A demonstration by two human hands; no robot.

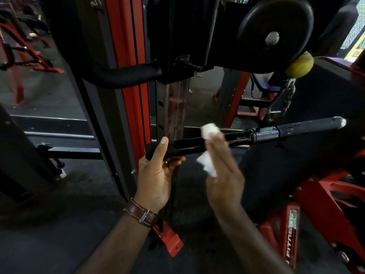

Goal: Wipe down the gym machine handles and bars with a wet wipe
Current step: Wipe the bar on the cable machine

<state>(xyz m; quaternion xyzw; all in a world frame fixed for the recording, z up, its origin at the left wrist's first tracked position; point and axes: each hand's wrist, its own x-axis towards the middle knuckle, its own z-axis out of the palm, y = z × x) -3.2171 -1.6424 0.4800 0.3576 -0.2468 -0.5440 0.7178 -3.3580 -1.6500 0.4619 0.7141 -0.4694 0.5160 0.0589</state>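
The left hand (156, 175) grips the bar (197, 144) end to steady it, while the right hand (223, 175), beside it, wraps the wet wipe (207, 149) around the shaft.

open floor (79, 234) lies below the bar (217, 138), whose right end is free, while the red upright (126, 56), black handle (126, 76) and pulley wheel (274, 34) with chain (284, 99) crowd the space above.
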